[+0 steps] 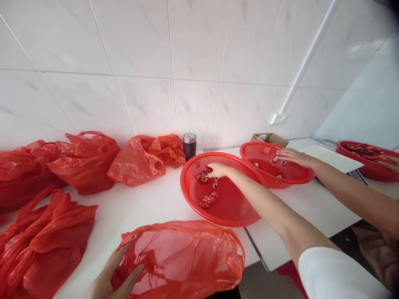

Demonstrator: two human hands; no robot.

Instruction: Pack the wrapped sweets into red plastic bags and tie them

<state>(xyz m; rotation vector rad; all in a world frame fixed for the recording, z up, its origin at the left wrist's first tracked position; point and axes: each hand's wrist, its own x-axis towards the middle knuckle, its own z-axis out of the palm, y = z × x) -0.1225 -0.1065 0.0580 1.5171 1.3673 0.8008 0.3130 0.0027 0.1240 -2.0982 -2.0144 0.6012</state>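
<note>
My left hand [114, 274] grips the near left side of a red plastic bag [190, 257], with the thumb inside its mouth and fingers along the rim. The bag gapes wide at the table's front edge. My right hand [218, 170] reaches into a red perforated basket [240, 214] just beyond the bag. Its fingers are curled together at small red wrapped packets [203, 177] by the basket's left wall; what lies between the fingertips is partly hidden. A larger red patterned packet [208, 199] lies on the basket floor, nearer me.
Red plastic bags [84, 162] line the wall on the left, beside a dark lidded tumbler [189, 146]. Another person's hand [293, 157] is over a second red basket [277, 182]. At far right, a hand [391, 163] touches a fuller basket [368, 168]. A cardboard box [274, 140] stands behind.
</note>
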